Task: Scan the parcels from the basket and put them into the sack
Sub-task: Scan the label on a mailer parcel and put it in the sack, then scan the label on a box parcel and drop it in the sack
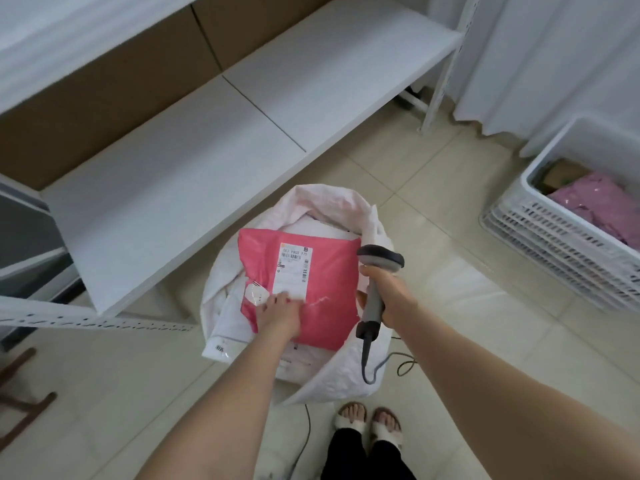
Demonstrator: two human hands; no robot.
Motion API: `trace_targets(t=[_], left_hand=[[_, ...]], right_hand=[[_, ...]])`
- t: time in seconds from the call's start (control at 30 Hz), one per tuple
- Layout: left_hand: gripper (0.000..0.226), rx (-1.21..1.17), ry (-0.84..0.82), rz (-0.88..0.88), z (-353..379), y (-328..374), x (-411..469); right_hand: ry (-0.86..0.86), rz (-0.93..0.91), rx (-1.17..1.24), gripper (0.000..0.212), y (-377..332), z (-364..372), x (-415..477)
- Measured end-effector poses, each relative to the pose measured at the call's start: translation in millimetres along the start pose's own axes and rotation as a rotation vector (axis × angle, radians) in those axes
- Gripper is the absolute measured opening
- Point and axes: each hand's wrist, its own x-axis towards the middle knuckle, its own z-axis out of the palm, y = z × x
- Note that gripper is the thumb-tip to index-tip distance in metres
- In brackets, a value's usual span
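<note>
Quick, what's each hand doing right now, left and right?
Left hand: fingers lie on top of the pink parcel; gripping or only pressing, cannot tell.
Right hand: grips the barcode scanner by its handle.

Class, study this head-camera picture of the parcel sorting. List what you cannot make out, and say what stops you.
All in the head view.
Print on the label of the pink parcel: too small and blurred to read.
Lower contents of the sack: hidden under the pink parcel.
Basket: cut off by the right edge, so part of its load is unseen.
Window of the scanner: turned away, in the right hand.
</note>
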Motion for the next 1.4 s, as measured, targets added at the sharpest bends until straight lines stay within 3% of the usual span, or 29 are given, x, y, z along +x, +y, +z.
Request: trace_targets(t=[0.07, 0.13, 0.3, 0.5, 0.63, 0.8, 1.17, 1.4], left_hand=[[0.062, 0.036, -0.222, 0.016, 6, 6, 5], [0.056, 0.021, -0.292, 0.018, 2, 12, 3], [0.041, -0.189, -0.125, -0.022, -51, 32, -9], [0.028, -0.361, 0.008, 0.178, -139, 111, -38], [0.034, -0.316, 0.067, 0.287, -194, 190, -59], [0.044, -0.283, 0.120, 0.372, -243, 294, -86], [0.044, -0.212, 0.221, 0.469, -297, 513, -125], [0.044, -0.145, 0.220, 0.487, -311, 620, -98]], right_hand=[[-0.016, 0.014, -0.003, 0.016, 1, -1, 1], [-0.030, 0.016, 0.009, 0.015, -3, -5, -2], [-0.070, -0.042, 0.090, 0.004, -33, -25, -32], [-0.039, -0.164, 0.231, 0.009, -93, -66, -92], [0.011, -0.260, 0.390, 0.016, -144, -111, -127], [0.109, -0.287, 0.373, 0.022, -204, -185, -152], [-0.017, -0.327, 0.493, 0.036, -319, -377, -151], [-0.010, -0.273, 0.586, 0.030, -386, -456, -92]])
